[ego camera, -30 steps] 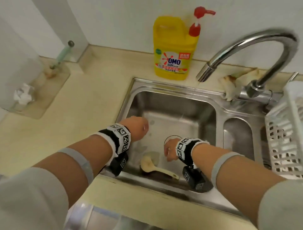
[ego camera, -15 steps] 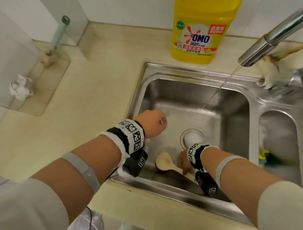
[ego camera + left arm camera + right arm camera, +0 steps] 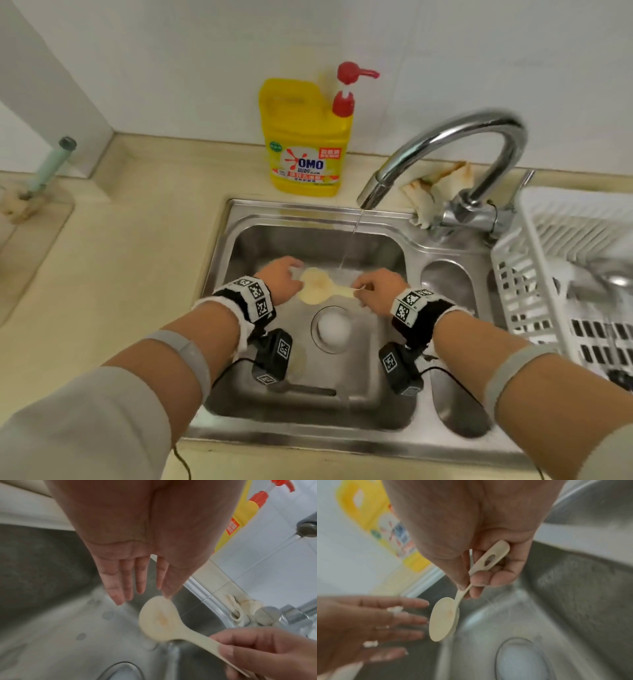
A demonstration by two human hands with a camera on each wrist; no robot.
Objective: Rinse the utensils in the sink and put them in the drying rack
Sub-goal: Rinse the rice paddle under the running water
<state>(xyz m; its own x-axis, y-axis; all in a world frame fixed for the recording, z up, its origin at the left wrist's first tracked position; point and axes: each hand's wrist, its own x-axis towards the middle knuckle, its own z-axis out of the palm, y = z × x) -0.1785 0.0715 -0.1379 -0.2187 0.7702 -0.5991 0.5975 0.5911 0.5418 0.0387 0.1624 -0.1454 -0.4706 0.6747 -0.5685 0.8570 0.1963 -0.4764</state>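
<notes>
A cream plastic rice spoon with an orange stain on its bowl hangs over the steel sink. My right hand grips its handle between thumb and curled fingers. My left hand is flat with straight fingers just left of the spoon's bowl, its fingertips at the rim. A thin stream of water falls from the faucet just right of the bowl. The white drying rack stands at the right.
A yellow detergent bottle with a red pump stands behind the sink. A white drain plug sits in the basin floor, and a dark utensil lies near its front wall. A small side basin lies between sink and rack.
My right hand has lifted the rice spoon off the sink floor and carried it back toward the water stream. My left hand has opened flat beside the bowl.
</notes>
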